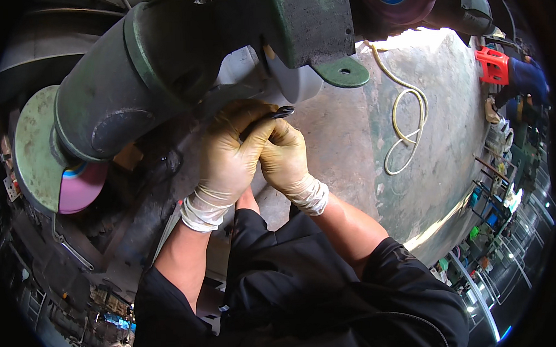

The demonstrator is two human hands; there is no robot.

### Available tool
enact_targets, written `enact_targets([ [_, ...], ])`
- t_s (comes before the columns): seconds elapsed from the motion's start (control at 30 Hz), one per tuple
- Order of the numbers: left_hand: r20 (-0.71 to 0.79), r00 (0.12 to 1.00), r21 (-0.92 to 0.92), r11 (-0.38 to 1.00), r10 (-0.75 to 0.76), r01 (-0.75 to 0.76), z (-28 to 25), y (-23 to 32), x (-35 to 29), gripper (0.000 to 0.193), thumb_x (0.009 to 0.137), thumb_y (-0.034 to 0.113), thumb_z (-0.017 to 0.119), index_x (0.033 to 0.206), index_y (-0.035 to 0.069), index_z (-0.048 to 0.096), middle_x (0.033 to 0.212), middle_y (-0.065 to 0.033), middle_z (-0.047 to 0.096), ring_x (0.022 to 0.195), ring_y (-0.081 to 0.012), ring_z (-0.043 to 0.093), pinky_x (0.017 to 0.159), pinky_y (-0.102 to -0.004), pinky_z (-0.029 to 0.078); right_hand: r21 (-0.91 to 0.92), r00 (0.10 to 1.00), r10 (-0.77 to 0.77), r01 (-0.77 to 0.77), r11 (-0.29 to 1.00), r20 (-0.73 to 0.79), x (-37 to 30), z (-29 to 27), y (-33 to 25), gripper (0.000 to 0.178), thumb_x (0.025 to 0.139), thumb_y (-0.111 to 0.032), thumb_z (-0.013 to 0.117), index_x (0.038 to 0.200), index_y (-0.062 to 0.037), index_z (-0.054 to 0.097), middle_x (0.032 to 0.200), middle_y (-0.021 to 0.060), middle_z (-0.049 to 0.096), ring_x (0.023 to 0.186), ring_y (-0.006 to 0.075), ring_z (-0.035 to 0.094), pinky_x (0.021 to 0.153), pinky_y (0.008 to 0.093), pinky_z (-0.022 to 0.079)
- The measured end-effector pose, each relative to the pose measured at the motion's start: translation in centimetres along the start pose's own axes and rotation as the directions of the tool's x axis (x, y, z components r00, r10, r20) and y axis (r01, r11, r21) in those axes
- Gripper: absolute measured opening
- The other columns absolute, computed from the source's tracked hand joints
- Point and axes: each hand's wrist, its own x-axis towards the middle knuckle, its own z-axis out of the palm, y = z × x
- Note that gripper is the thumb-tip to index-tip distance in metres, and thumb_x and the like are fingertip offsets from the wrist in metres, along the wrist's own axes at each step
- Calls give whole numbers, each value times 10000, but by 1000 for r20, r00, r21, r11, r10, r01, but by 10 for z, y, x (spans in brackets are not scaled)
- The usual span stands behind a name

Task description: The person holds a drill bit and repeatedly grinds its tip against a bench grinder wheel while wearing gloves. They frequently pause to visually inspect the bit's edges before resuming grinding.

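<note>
Both my hands wear thin, yellowed gloves and meet in front of my body, below a green bench grinder (122, 87). A short dark drill bit (283, 112) with a spiral-fluted tip pokes out past the fingers, pointing right. My left hand (224, 148) is closed, its fingers curled at the hidden end of the bit. Pressed against it, my right hand (283, 154) pinches the bit near the tip. Just above the tip, apart from it, is a pale grey rounded thing (299, 79). How much of the bit lies inside the hands is hidden.
A pink grinding wheel (83, 187) sits at the grinder's left under a green guard (38, 143); another pink wheel (404, 3) is at upper right. A green metal tab (345, 73) juts out above. A pale hose (407, 137) lies coiled on the floor. Far right, a person (527, 82) is by a red stool (492, 66).
</note>
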Motion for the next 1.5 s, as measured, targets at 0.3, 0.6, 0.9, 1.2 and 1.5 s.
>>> enact_targets([
  [0.3,12,1000,26,999,20,-21,0,-1,2,149,862,13,663,1007,-6,691,987,-93,694,916,-188,638,836,-297,493,-33,1000,4,-5,999,-22,0,0,-1,115,891,-55,667,983,9,643,891,21,682,819,60,562,710,240,486],
  [0.6,26,999,-24,999,-37,38,-2,1,3,146,874,51,663,1001,-16,691,971,-97,697,890,-179,642,828,-285,492,-27,999,-26,25,999,-27,-1,2,-2,148,892,-64,678,1016,12,648,915,25,687,831,60,566,720,238,488],
  [0.9,46,997,-78,994,-69,72,-1,-2,3,148,885,44,651,1011,-28,685,957,-86,701,885,-144,638,826,-270,491,-24,1000,-10,9,1000,-30,-2,1,-3,189,901,-68,676,1067,18,652,948,29,694,855,58,571,732,233,487],
  [1.2,58,989,-167,976,-134,142,2,-6,1,144,896,29,629,1016,-27,687,965,-70,703,879,-121,632,825,-262,492,5,1000,16,-16,1000,-25,-3,-1,1,214,904,-81,679,1090,21,651,973,36,695,877,62,566,762,234,486],
  [1.5,89,969,-199,949,-232,246,0,1,2,125,899,45,630,983,-26,689,951,-67,707,871,-116,634,809,-258,494,20,998,41,-40,999,-43,-7,2,-6,236,914,-100,681,1102,39,646,981,32,691,886,59,559,771,233,483],
])
